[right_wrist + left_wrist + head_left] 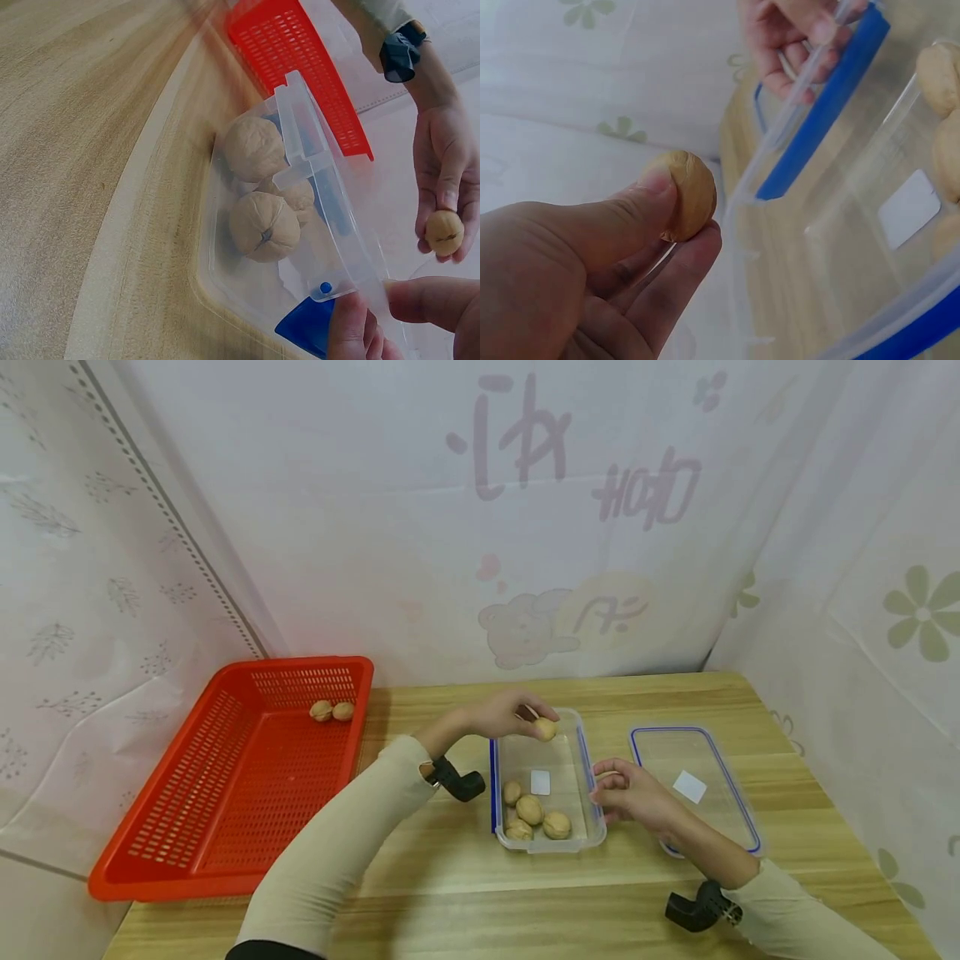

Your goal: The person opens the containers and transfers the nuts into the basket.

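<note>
My left hand (pixel 498 714) pinches a walnut (pixel 546 729) between thumb and fingers, above the far end of a clear plastic box (pixel 564 781). In the left wrist view this walnut (pixel 694 195) is held clear of the box wall. My right hand (pixel 637 797) holds the box's right wall, with thumb and fingers on either side of the rim in the right wrist view. Several walnuts (pixel 529 810) lie in the near left part of the box, around a white label (pixel 540 782). Blue clip flaps run along the box's long sides.
At the left stands a red perforated basket (pixel 247 785) with two walnuts (pixel 321 711) in its far right corner. A clear lid (pixel 678 750) with a blue seal lies right of the box, partly behind my right hand. Patterned curtains hang behind the wooden table (pixel 465 902).
</note>
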Demonstrator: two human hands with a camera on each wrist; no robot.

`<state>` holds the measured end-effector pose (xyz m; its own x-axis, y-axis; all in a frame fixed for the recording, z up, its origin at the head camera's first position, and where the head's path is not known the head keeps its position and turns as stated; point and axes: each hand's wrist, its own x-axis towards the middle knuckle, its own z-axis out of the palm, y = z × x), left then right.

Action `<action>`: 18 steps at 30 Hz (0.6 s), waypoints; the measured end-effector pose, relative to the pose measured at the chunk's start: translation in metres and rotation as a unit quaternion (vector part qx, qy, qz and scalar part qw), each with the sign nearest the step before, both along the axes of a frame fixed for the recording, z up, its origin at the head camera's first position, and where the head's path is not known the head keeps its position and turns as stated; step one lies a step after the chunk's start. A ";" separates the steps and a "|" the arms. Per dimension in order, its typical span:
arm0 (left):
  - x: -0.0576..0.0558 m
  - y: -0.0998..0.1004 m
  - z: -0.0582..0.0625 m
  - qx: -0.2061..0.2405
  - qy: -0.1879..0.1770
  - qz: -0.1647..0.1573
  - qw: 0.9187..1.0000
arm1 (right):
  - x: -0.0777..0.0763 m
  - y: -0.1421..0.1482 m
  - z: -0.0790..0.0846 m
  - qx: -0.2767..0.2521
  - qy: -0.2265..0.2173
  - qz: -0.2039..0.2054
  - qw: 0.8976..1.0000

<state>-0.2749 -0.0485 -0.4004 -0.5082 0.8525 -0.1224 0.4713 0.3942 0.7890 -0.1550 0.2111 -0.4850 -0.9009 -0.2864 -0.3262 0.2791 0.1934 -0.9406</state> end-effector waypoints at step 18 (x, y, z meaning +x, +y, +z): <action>-0.008 -0.053 0.031 0.023 0.037 0.080 0.996 | 0.000 0.001 -0.003 0.003 0.007 0.000 1.000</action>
